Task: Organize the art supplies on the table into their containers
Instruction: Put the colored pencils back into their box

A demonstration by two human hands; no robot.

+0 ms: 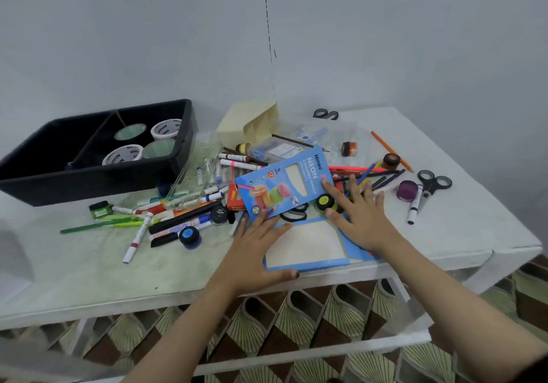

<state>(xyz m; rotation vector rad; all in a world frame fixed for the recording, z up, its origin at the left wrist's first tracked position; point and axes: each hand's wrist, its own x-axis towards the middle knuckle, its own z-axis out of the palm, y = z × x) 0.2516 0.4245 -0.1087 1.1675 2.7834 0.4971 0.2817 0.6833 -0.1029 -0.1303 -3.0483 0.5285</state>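
Note:
A blue coloured-pencil box lies tilted in the middle of the white table, over a second flat blue box at the front edge. My left hand lies flat, its fingers on the flat box, fingertips by the tilted box's lower edge. My right hand is spread flat over loose pencils, its thumb near a small black paint pot with a yellow lid. Markers and pens lie scattered to the left.
A black divided bin with several white tubs stands at the back left. Scissors and a purple pot lie at the right. A cream paper box and clear pouches sit at the back. The table edge is close in front.

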